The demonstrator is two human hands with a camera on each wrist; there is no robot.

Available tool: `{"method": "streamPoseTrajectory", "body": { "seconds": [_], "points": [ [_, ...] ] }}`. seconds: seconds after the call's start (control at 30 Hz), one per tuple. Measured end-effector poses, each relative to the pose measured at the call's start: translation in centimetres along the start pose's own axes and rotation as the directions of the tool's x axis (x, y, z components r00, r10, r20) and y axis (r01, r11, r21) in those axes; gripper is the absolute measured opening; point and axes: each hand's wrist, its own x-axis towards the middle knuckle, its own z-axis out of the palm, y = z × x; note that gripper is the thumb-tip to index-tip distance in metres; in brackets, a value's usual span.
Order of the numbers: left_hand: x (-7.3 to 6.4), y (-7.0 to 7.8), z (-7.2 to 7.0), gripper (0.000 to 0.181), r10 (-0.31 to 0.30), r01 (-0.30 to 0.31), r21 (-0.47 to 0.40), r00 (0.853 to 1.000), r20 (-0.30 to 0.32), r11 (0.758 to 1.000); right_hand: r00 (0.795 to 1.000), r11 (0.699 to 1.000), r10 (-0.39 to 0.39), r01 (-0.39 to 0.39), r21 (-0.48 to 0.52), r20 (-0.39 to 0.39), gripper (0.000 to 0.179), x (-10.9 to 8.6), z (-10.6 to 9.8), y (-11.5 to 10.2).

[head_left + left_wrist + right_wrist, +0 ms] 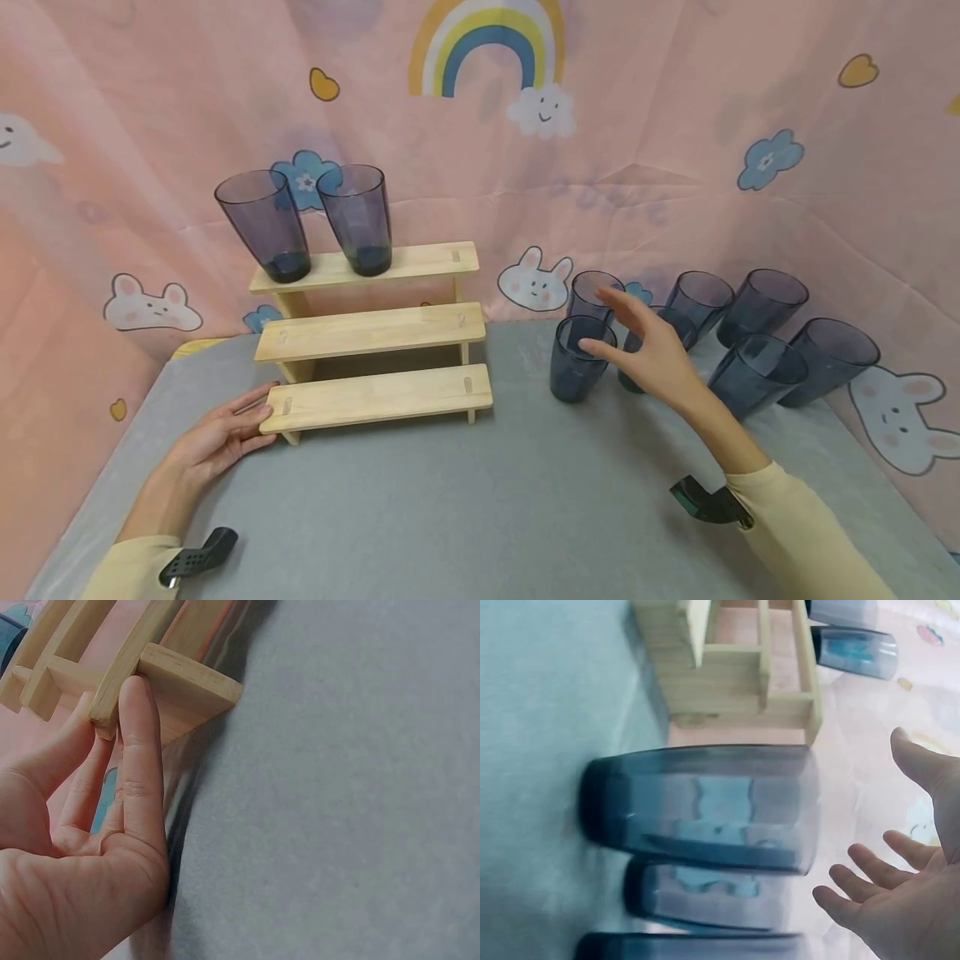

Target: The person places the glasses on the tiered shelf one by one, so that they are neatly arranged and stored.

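A three-tier wooden step shelf (375, 398) stands on the left half of the table. My left hand (206, 446) pinches the left end of its lowest board, thumb on one face and fingers on the other, as the left wrist view shows. Two tinted drinking glasses (266, 225) stand upright on the top tier. Over at the right, my right hand (656, 354) hovers at rim height by the front-left glass (577, 371), thumb and fingers spread apart and holding nothing. In the right wrist view this glass (705, 810) is apart from the fingers.
Several more tinted glasses (772, 300) stand in a cluster behind and right of my right hand. The grey tabletop (450, 508) stretches across the front. A pink patterned cloth (637, 100) hangs close behind the shelf and glasses.
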Motion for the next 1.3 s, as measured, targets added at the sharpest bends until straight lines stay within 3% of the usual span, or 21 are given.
{"method": "streamPoseTrajectory", "body": {
  "seconds": [0.23, 0.5, 0.63, 0.93, 1.2, 1.3],
  "points": [
    [0.0, -0.1, -0.2, 0.038, 0.005, -0.006, 0.015, 1.0, 0.002, 1.0, 1.0, 0.999, 0.03, -0.03, -0.012, 0.009, 0.093, -1.5, 0.8, 2.8],
    [0.1, 0.1, -0.1, 0.039, -0.007, 0.006, 0.016, 1.0, 0.012, 1.0, 0.988, 0.988, 0.148, -0.149, 0.041, 0.034, 0.102, -2.4, 2.5, 5.1],
    [0.1, 0.4, -0.2, 0.037, -0.005, 0.005, 0.054, 1.0, 0.004, 0.999, 0.987, 0.984, 0.156, -0.157, 0.078, 0.02, 0.102, -2.4, 3.2, 5.6],
    [0.1, 0.4, 0.1, 0.036, -0.011, 0.012, 0.052, 1.0, -0.022, 0.999, 0.993, 0.982, 0.115, -0.108, 0.154, -0.038, 0.092, -1.8, 3.8, 6.1],
    [-0.1, 0.4, 0.2, 0.035, 0.005, -0.005, 0.07, 1.0, -0.002, 0.998, 0.99, 0.987, 0.127, -0.119, 0.11, -0.062, 0.09, -1.7, 3.7, 6.3],
    [-0.1, 0.4, 0.2, 0.035, 0.005, -0.005, 0.057, 1.0, -0.007, 0.998, 0.991, 0.985, 0.119, -0.109, 0.136, -0.067, 0.089, -1.6, 3.7, 6.2]
  ]
}}
